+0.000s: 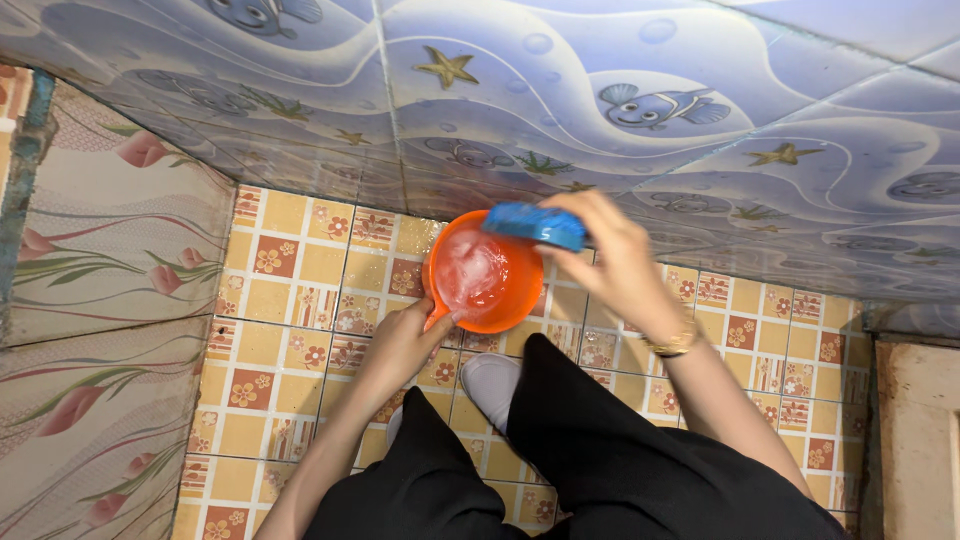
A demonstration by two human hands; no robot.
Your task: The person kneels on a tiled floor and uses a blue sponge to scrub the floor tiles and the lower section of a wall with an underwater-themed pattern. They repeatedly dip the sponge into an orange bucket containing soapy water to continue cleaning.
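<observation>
The person's left hand (405,340) is closed around the short handle of an orange scoop (483,273), its fingers wrapped tight at the scoop's lower left edge. The scoop is held in the air above the tiled floor (300,300), its round bowl just beyond those fingers and tipped toward the camera; a wet, glistening film shows inside it. The right hand (610,262) is closed on a blue scrubbing sponge (535,224), thumb below and fingers curled over the far side. The sponge sticks out to the left of those fingers and sits at the scoop's upper right rim, touching or very nearly touching it. A gold bracelet (674,343) circles the right wrist. Below the scoop, between the two forearms, a pale slipper (488,385) rests on the floor, with black trousers (600,450) nearer the camera. Beyond both hands rises a blue wall (600,60) patterned with fish and starfish.
</observation>
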